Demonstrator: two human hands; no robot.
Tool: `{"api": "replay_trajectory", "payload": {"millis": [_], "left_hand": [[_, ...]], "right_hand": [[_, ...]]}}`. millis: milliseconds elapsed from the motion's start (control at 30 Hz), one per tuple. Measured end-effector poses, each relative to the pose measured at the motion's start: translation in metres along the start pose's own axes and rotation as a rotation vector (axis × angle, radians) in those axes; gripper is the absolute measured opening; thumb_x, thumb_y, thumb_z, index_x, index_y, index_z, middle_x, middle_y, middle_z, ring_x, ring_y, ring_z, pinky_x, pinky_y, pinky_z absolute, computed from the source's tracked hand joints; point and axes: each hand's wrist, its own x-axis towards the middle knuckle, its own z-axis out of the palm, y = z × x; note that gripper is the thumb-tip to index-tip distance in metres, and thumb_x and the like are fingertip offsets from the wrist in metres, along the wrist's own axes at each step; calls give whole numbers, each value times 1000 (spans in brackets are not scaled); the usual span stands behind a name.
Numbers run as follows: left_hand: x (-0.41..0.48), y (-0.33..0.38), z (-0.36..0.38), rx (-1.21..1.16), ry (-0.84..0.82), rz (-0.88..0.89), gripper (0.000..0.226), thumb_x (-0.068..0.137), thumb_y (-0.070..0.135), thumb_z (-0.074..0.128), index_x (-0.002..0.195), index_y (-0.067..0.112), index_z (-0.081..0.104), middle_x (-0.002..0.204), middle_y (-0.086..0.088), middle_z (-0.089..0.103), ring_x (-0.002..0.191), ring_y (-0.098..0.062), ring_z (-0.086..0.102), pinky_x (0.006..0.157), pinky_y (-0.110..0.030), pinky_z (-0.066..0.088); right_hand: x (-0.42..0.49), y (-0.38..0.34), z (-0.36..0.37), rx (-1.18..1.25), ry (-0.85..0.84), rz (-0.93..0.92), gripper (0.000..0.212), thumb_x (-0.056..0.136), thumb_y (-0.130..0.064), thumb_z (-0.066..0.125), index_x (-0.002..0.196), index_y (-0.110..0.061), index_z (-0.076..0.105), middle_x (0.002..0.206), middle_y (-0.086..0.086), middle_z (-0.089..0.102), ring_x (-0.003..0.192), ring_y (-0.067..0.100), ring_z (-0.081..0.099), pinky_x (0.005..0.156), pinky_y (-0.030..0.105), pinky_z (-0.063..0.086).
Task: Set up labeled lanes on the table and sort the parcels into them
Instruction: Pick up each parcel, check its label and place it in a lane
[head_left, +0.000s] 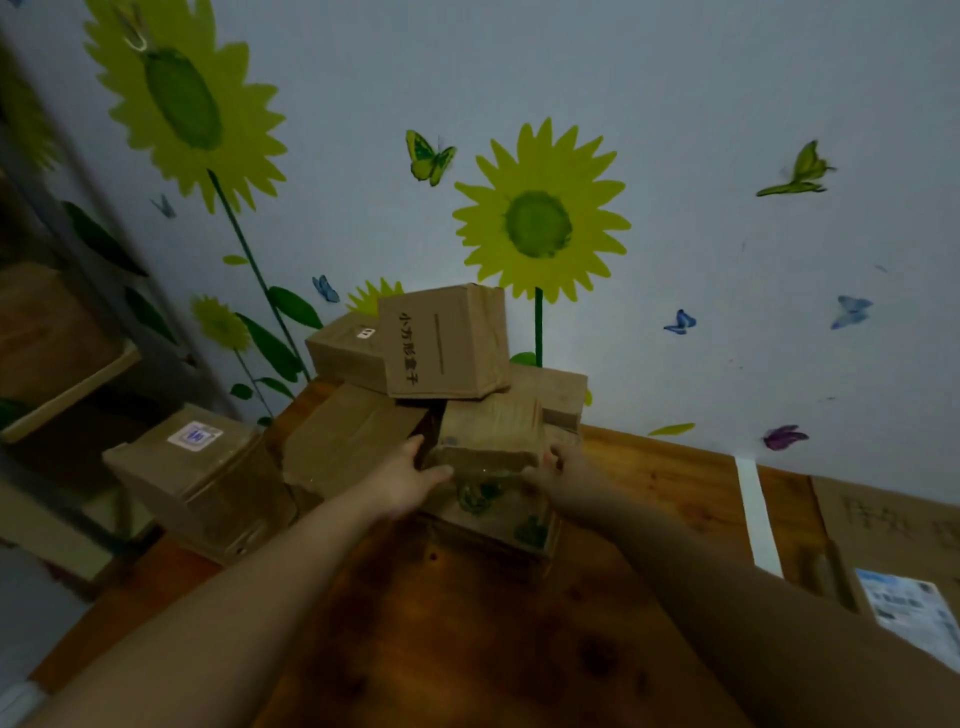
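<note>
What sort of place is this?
Probably a makeshift parcel-sorting room, not a proper warehouse: cardboard parcels piled on a wooden table, a white tape strip across it, storage shelves at left, and sunflower stickers on the wall. The left hand and right hand grip one printed parcel.

Brown cardboard parcels (447, 338) lie heaped at the far side of the table (467, 623). The nearest, a green-printed parcel (488, 499), sits upright. A white tape strip (756, 514) lies to its right.

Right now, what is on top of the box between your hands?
A lettered box sits tilted above the back of the held box. Whether they touch is hidden in shadow.
</note>
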Motion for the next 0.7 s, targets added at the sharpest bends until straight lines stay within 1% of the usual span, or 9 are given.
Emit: {"api": "replay_trajectory", "payload": {"millis": [100,167,267,333,400,467,567,633,700], "left_hand": [[35,4,5,-13,-23,54,75,93,35,55,151,20,11,154,-5,28,139,-25,31,110,-36,29],[55,3,6,-47,-36,57,77,91,37,56,151,20,11,153,-5,29,138,-25,31,110,-37,29],[73,-1,9,-98,-126,40,67,92,36,55,148,20,22,147,-4,37,133,-24,38,106,-35,33],[78,-6,7,-79,-139,53,65,90,34,59,145,19,28,142,-3,43,129,-23,43,101,-33,37],[81,-13,3,-48,-169,59,69,86,32,66,143,17,28,139,-4,45,124,-22,46,95,-31,39],[76,-19,0,-21,-205,75,75,84,28,69,143,15,25,139,-4,44,123,-22,46,90,-28,39],[63,-22,1,0,-213,108,76,83,23,70,143,15,24,138,-5,45,122,-21,46,88,-26,38],[49,-23,5,-15,-215,126,77,84,21,70,144,15,23,139,-5,43,124,-21,45,90,-26,39],[33,-23,8,-15,-208,152,77,83,22,70,144,16,25,142,-3,39,126,-21,43,98,-27,39]], "right_hand": [[17,-9,15,93,57,21,57,89,-30,62,140,-24,37,141,3,43,128,24,44,105,45,42],[26,-11,26,129,85,44,57,85,-30,66,136,-28,41,137,0,47,124,22,48,102,46,45],[29,-13,38,168,127,107,61,82,-31,69,135,-28,40,133,-3,49,119,21,52,96,42,50],[22,-17,41,179,147,155,52,87,-27,67,131,-23,39,124,-1,53,111,21,58,88,35,54],[14,-15,42,188,165,191,44,88,-23,67,123,-21,41,115,3,58,100,22,62,83,38,56],[5,-13,45,197,176,192,42,87,-21,67,120,-23,42,111,2,59,98,20,62,85,42,56],[-11,-10,48,227,167,168,42,88,-21,66,123,-24,43,105,-6,59,99,14,60,86,35,54],[-26,-7,47,221,164,152,40,89,-21,65,124,-24,45,105,-9,58,102,14,59,90,33,52],[-40,-3,43,198,173,123,38,91,-25,62,125,-23,46,106,-9,58,103,13,58,93,33,50]]}}
